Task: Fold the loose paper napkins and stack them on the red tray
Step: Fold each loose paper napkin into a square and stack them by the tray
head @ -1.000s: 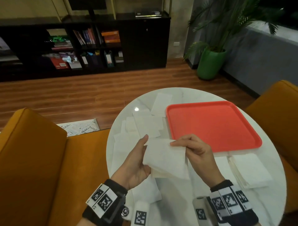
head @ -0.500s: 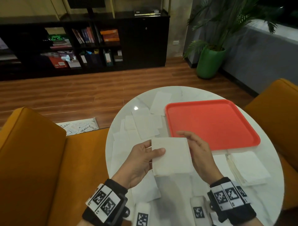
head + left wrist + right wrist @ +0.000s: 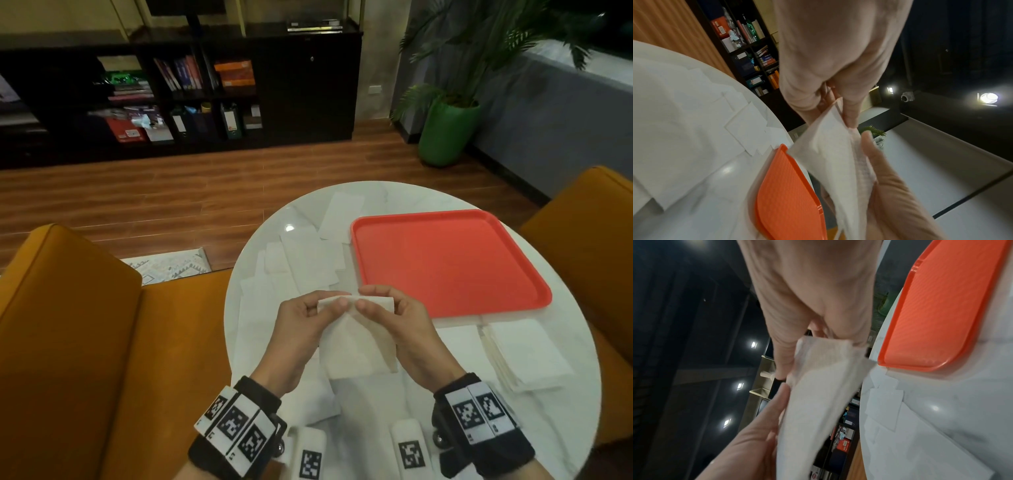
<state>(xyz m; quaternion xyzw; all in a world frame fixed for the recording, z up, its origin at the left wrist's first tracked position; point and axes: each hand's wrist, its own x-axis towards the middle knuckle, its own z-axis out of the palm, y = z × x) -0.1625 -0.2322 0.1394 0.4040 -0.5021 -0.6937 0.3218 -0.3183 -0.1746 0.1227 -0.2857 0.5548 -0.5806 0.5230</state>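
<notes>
1. We find the left hand (image 3: 301,329) and the right hand (image 3: 400,325) raised together above the near part of the round white table (image 3: 428,428); each pinches the top edge of one white napkin (image 3: 356,346) between thumb and curled fingers, thumb tips almost meeting
2. The napkin hangs from that pinched edge, just near of the red tray (image 3: 445,263), which lies bare on the far right of the table
3. Loose napkins (image 3: 301,263) lie overlapping on the table left of the tray; a neat pile of napkins (image 3: 527,353) sits near right, just beside the tray's near edge
4. Writing: we read no brand or words; the wrist bands (image 3: 236,428) carry black-and-white square code markers only. Labels on the far bookshelf (image 3: 178,96) are too small to read
5. The left wrist view alone shows the napkin's embossed texture (image 3: 838,162) and the tray's ribbed surface (image 3: 787,194)
6. The right wrist view (image 3: 818,386) shows the napkin as doubled layers; the head view does not resolve this
</notes>
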